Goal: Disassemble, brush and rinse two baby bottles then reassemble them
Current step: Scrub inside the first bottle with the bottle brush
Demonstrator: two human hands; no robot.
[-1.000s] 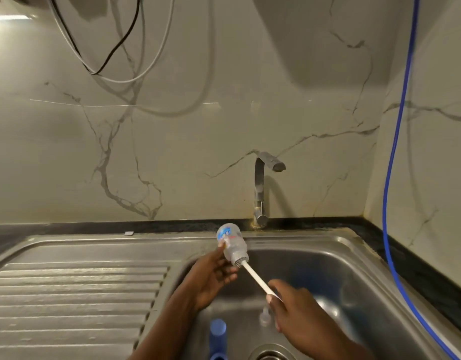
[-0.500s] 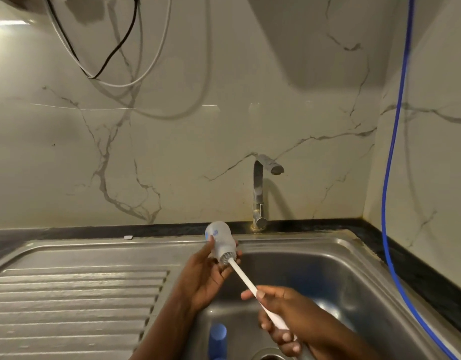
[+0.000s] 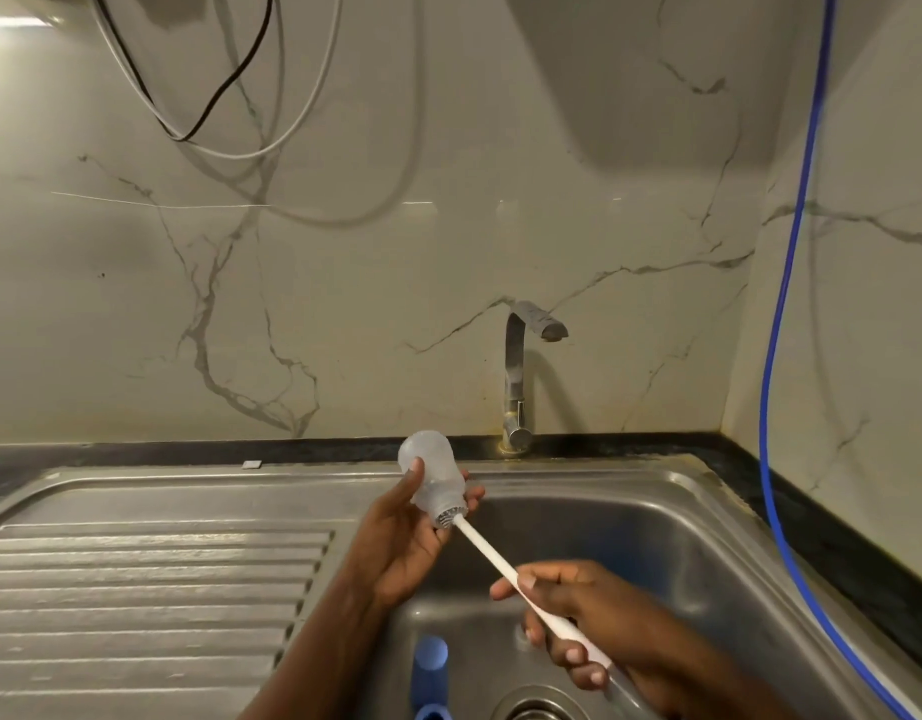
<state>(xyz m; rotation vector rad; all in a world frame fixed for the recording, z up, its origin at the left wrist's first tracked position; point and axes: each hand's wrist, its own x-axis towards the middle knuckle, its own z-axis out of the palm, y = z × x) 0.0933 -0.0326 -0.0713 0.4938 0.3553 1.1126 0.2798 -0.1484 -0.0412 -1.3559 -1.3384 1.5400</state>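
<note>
A small clear baby bottle [image 3: 431, 472] is tilted over the left rim of the sink, its base up and away from me. My left hand [image 3: 404, 532] grips it round the body. A white bottle brush [image 3: 492, 558] sticks out of the bottle's mouth, with its bristle head inside the neck. My right hand [image 3: 578, 621] holds the brush handle over the basin. A blue bottle part [image 3: 430, 667] stands at the bottom of the sink below my hands.
The steel sink [image 3: 656, 517] has a ribbed draining board [image 3: 152, 579] on its left and a drain [image 3: 539, 706] at the bottom edge. A tap [image 3: 521, 376] stands behind the basin, with no water running. A blue hose [image 3: 781, 356] hangs along the right wall.
The bottle has turned in my left hand, so its printed side no longer shows. My right hand has slid back along the brush handle and lower over the basin.
</note>
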